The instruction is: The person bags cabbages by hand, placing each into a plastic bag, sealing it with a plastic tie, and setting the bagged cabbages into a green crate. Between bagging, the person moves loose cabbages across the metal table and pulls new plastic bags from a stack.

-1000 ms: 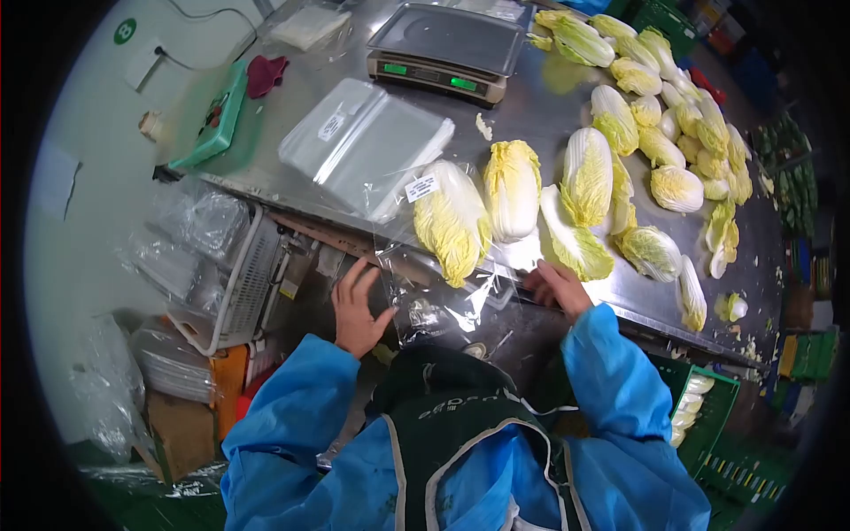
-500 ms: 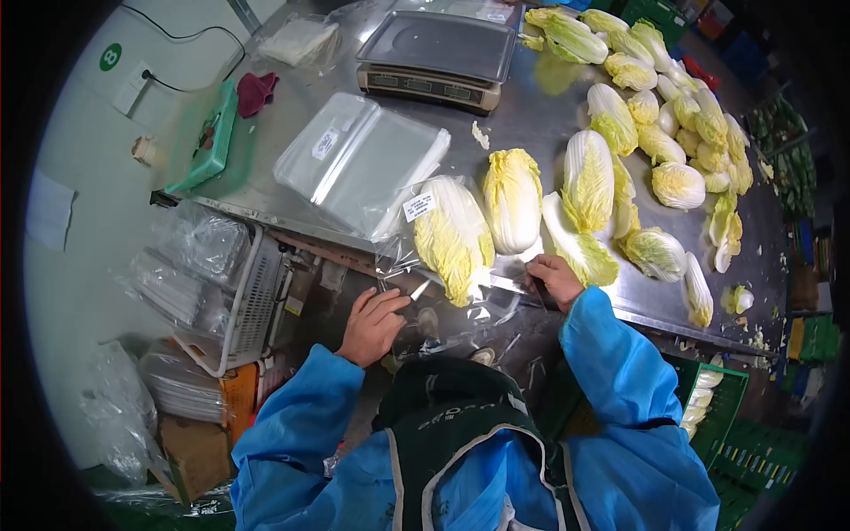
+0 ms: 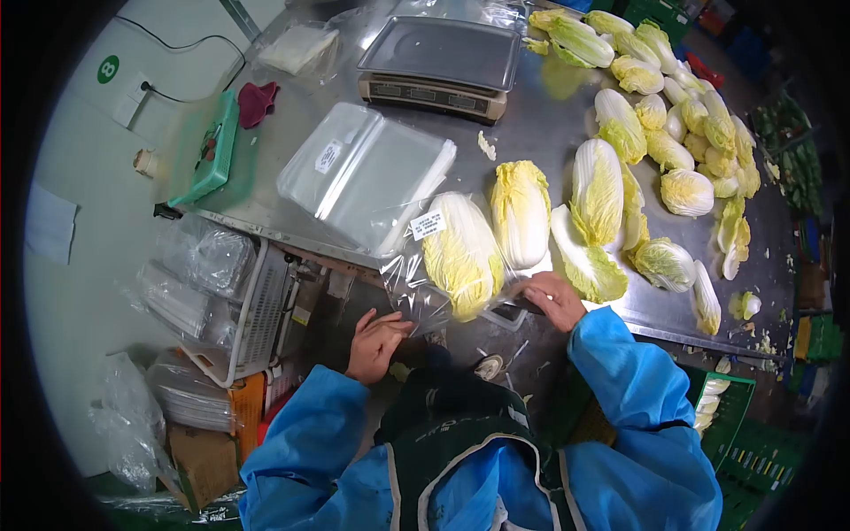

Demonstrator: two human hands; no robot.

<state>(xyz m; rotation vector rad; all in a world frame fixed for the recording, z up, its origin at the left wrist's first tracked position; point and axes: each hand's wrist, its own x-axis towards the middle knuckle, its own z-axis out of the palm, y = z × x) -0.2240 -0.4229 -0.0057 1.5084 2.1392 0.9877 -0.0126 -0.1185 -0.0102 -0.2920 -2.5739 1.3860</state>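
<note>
A napa cabbage (image 3: 462, 252) lies inside a clear plastic bag (image 3: 412, 288) at the table's front edge, its leafy end towards me. A printed white label (image 3: 428, 225) shows on the bag. My left hand (image 3: 376, 347) is closed on the bag's lower left edge, fingertips pinched together. On the other side, my right hand (image 3: 553, 301) pinches the bag's right edge, close to the loose cabbage leaf. Another napa cabbage (image 3: 521, 212), unbagged, rests just right of the bagged one.
A stack of clear bags (image 3: 367, 177) lies left of the cabbages, with a scale (image 3: 438, 66) behind it. Many napa cabbages (image 3: 686, 192) cover the table's right side. A green tray (image 3: 212, 150) stands at the left edge; a white basket (image 3: 257, 310) sits below.
The bag's open edge is now stretched between my hands below the cabbage. My left hand has moved slightly down and its fingers have closed on the film. The view has shifted slightly.
</note>
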